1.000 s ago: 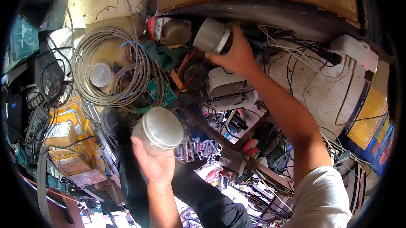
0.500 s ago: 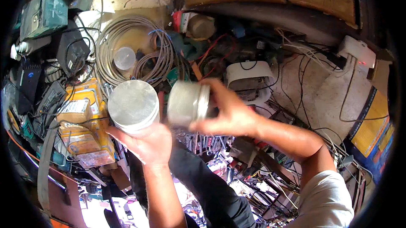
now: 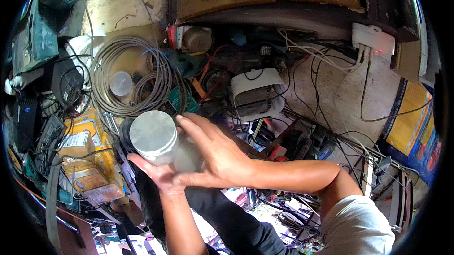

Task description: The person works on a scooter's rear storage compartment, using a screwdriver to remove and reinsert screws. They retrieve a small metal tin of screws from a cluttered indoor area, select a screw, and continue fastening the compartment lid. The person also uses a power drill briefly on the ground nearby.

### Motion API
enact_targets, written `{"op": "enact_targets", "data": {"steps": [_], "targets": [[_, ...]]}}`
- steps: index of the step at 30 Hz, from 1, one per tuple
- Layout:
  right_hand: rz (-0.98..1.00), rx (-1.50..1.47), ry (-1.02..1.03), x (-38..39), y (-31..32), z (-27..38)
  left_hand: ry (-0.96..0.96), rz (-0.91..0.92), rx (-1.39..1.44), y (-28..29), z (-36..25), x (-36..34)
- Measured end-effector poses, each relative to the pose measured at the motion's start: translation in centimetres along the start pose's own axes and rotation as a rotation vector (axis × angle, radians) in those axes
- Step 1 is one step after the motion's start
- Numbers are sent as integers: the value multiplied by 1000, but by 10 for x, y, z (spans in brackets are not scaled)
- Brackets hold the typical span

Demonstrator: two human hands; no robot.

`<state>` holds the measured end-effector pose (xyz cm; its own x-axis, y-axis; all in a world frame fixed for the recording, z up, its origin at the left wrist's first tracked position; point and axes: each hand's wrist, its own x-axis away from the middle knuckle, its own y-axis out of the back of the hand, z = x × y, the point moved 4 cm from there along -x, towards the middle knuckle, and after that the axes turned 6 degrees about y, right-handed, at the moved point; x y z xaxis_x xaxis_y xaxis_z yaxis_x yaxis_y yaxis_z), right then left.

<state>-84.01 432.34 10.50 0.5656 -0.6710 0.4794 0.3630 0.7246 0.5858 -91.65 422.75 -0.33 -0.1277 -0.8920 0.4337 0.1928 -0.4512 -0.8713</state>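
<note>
A clear plastic jar with a pale round lid (image 3: 152,131) rests in my left hand (image 3: 163,177), the palm beneath it and the thumb out to its left. Right beside it is a second cloudy plastic jar (image 3: 188,159), slightly blurred. My right hand (image 3: 220,158) curves round this second jar from the right, its fingers reaching over the far side and its thumb on the near side. The two jars are side by side, close together. Part of the second jar is hidden behind my right hand.
A large coil of grey cable (image 3: 101,94) lies beyond the jars, with a small round lid (image 3: 120,83) inside it. Yellow boxes (image 3: 87,160) are at the left. A white oval housing (image 3: 257,77) and a white power strip (image 3: 373,39) with cords lie to the right.
My right hand has brought the second jar leftward and nearer, against the lidded jar. My left hand still holds its jar. The view has shifted, so the surroundings appear further left.
</note>
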Motion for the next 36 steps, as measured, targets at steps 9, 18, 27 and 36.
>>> {"op": "enact_targets", "data": {"steps": [9, 18, 27, 36], "targets": [[-79, -153, -263, -28, -3, -8, 6, -499, -308, -12, 25, 3], [-892, -665, -404, -36, -11, -114, 218, -525, -369, 35, 62, 20], [-949, -50, -344, -99, 17, -223, 24, -604, -292, 11, 13, 16], [-164, 403, -38, -226, -201, -132, -154, -159, 6, 2, -59, 29]]}}
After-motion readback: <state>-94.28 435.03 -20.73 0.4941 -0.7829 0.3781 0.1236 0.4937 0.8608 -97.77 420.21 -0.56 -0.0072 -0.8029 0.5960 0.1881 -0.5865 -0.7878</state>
